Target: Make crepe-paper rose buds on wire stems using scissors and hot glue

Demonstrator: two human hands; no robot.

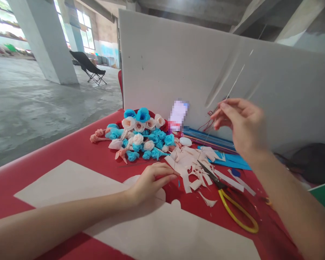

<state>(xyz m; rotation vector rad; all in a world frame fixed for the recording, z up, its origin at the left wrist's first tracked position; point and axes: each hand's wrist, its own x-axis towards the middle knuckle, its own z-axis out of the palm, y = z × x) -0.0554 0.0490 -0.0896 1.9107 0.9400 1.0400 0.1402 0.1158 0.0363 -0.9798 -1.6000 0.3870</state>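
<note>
The right hand [247, 126] is hovering above the right half of the desk [81, 151], pinching a thin pale strand [236, 83] between thumb and fingers, the other fingers curling loosely. The strand is slanting upward from the fingertips, clear of the desk; whether it is thread or wire is too blurred to tell. The left hand [148, 180] is lying low over the middle of the desk, its fingers nearly straight and drawing together with the thumb beside the paper scraps [182, 162]; I cannot tell whether its tips are gripping anything.

The strand is probably weighing almost nothing and bending readily, so a light fingertip pinch near one end should be suiting it. The scraps are looking soft and easy to tear.

A red cover is dressing the desk. White sheets [62, 184] are spreading across its near side, crepe-like flowers [138, 139] are crowding toward the far left corner, and scissors [219, 185] with yellow handles are lying to the right, among the scraps. Blue strips [230, 161] are lying behind them. A white panel [178, 65] is standing along the far edge. Beyond the left edge, a folding chair [89, 65] is standing near a thick pillar [47, 43] on a grey floor [24, 94].
</note>
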